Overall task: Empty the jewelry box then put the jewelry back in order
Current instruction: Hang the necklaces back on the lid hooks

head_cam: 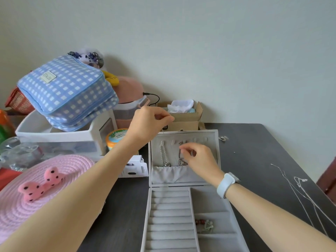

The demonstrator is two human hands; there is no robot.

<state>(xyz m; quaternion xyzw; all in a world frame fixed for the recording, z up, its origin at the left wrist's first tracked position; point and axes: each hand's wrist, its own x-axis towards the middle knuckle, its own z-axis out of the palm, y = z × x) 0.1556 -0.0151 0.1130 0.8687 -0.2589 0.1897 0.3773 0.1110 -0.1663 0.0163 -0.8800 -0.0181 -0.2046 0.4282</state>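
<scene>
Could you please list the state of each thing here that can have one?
Jewelry box: open, lid upright.
Silver chain: hanging on a lid hook.
Dark necklace: hanging in the lid, pinched by right hand.
Left hand: raised, fingertips pinched.
Beaded piece: lying in a compartment.
Thin chains: on the table.

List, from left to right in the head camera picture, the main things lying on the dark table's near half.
Pink straw hat → jewelry box with a beaded piece in a right-side compartment → thin silver chains on the table.
</scene>
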